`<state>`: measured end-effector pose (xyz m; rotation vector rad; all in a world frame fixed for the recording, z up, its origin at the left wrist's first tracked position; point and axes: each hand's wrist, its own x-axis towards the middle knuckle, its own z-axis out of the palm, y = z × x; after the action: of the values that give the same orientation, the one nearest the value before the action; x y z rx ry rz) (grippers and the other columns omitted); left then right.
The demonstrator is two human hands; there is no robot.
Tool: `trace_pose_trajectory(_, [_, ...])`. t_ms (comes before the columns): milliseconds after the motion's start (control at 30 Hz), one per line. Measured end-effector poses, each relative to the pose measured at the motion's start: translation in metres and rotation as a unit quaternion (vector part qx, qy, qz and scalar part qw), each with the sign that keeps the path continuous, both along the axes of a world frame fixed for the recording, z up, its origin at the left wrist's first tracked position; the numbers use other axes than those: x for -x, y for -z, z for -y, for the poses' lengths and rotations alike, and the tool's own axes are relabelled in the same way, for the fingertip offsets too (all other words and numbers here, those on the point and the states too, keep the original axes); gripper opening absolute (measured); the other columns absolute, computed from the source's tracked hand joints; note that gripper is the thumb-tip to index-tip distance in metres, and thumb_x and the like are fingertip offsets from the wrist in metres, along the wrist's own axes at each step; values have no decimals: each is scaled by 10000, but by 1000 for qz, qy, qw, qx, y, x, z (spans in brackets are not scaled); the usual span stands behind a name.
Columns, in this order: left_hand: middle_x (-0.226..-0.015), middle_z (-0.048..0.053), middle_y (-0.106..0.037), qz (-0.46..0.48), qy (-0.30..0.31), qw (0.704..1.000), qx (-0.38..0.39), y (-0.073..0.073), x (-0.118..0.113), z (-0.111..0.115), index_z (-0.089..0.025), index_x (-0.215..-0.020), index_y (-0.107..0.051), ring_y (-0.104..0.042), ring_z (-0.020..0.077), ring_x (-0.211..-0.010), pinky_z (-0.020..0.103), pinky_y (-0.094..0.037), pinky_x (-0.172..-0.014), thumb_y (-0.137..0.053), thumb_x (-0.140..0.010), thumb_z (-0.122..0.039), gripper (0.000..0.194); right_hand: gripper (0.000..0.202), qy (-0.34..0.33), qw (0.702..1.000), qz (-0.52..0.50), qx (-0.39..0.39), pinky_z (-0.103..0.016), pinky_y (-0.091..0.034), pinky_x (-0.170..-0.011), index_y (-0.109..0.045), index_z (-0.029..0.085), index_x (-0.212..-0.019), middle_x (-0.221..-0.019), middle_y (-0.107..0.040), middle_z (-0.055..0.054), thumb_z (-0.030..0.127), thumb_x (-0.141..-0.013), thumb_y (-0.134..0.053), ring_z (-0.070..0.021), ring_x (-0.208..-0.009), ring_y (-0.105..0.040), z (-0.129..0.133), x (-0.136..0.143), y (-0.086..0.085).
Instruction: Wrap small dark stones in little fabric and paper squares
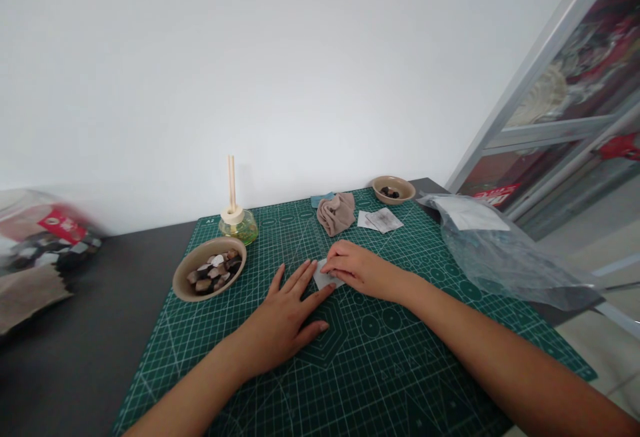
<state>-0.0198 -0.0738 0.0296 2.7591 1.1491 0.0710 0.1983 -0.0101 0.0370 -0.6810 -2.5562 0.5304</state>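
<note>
My left hand (287, 313) lies flat with its fingers spread, the fingertips at the left and lower edges of a small white paper square (321, 281). Over that square, the fingers of my right hand (357, 269) are pinched together and pressed down. What they grip is mostly hidden; only a small dark bit shows under the fingertips. Both hands rest above a green cutting mat (320, 390) with a white grid. Just beyond them lies a crumpled beige cloth (337, 213), and to its right are some smudged paper squares (384, 219).
At the left stands a beige bowl (181, 277) of mixed stones, with a reed diffuser (240, 225) behind it. A second bowl (407, 191) holds a few dark stones at the back right. A clear plastic bag (493, 253) lies along the right edge; another bag (50, 243) sits far left.
</note>
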Motion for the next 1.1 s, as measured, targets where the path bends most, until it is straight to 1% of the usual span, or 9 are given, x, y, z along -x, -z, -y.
trace_pose_trajectory(100, [-1538, 130, -142, 1, 0, 1000, 3, -1, 0, 0, -304, -1430, -307, -100, 303, -1406, 619, -118, -1070, -428, -955, -434, 506, 187, -9, 1000, 2, 1, -338, -452, -869, -653, 137, -986, -987, -589, -93, 85, -872, -514, -185, -962, -531, 1, 2, -1])
trace_pose_trajectory(233, [-1538, 121, -152, 12, -1, 1000, 9, -1, 0, 1, -308, -1420, -331, -116, 314, -1402, 617, -113, -1074, -445, -950, -424, 497, 140, 31, 999, 7, -21, -353, -455, -842, -655, 136, -922, -934, -606, -87, 86, -853, -545, -196, -922, -537, -2, -1, -1])
trace_pose_trajectory(300, [-1538, 119, -150, 15, -1, 1000, 11, 0, 0, 0, -306, -1419, -336, -117, 321, -1401, 620, -110, -1072, -448, -950, -423, 496, 117, 38, 999, 5, -24, -355, -451, -845, -655, 135, -890, -915, -613, -83, 80, -838, -565, -202, -922, -537, -3, -1, -1])
trace_pose_trajectory(467, [-1537, 129, -145, 8, 0, 1000, 10, 0, 0, 0, -299, -1427, -317, -108, 313, -1403, 620, -109, -1072, -438, -953, -430, 506, 131, 5, 1000, -8, 14, -318, -448, -879, -641, 138, -915, -967, -614, -80, 70, -842, -557, -175, -939, -558, 1, 5, -1])
trace_pose_trajectory(600, [-1538, 124, -145, 2, 0, 1000, 5, 0, 0, 0, -316, -1427, -309, -101, 302, -1405, 617, -116, -1073, -422, -958, -437, 498, 111, 39, 999, 1, 15, -315, -466, -825, -620, 137, -916, -947, -602, -76, 82, -848, -551, -176, -895, -561, -1, 0, -2])
trace_pose_trajectory(700, [-1538, 126, -147, 1, -2, 1000, 4, 0, 0, 0, -318, -1433, -295, -105, 303, -1404, 618, -115, -1073, -418, -958, -439, 505, 104, 57, 998, 5, 6, -335, -460, -830, -610, 146, -891, -927, -601, -70, 75, -838, -555, -185, -904, -550, -3, -4, -1])
trace_pose_trajectory(867, [-1540, 122, -137, 3, -4, 1000, 10, -1, 0, 0, -309, -1424, -318, -99, 308, -1405, 617, -112, -1074, -430, -953, -437, 501, 211, 13, 1000, -2, 6, -338, -454, -866, -612, 145, -1045, -1004, -590, -90, 84, -870, -510, -179, -953, -537, 0, 0, 1])
trace_pose_trajectory(933, [-1540, 120, -139, 6, -5, 1000, 12, -1, 0, 0, -306, -1422, -326, -105, 312, -1403, 616, -105, -1076, -441, -951, -428, 499, 242, 6, 1000, 0, -3, -338, -456, -861, -616, 143, -1075, -1011, -591, -96, 80, -878, -490, -180, -950, -538, 0, 0, 1])
trace_pose_trajectory(1100, [-1539, 122, -142, 9, 0, 1000, 10, -2, 0, 0, -305, -1424, -322, -111, 315, -1402, 620, -107, -1072, -433, -956, -426, 497, 182, 29, 999, 3, -29, -359, -460, -835, -676, 145, -914, -930, -623, -87, 70, -853, -521, -196, -923, -540, -4, -3, 0])
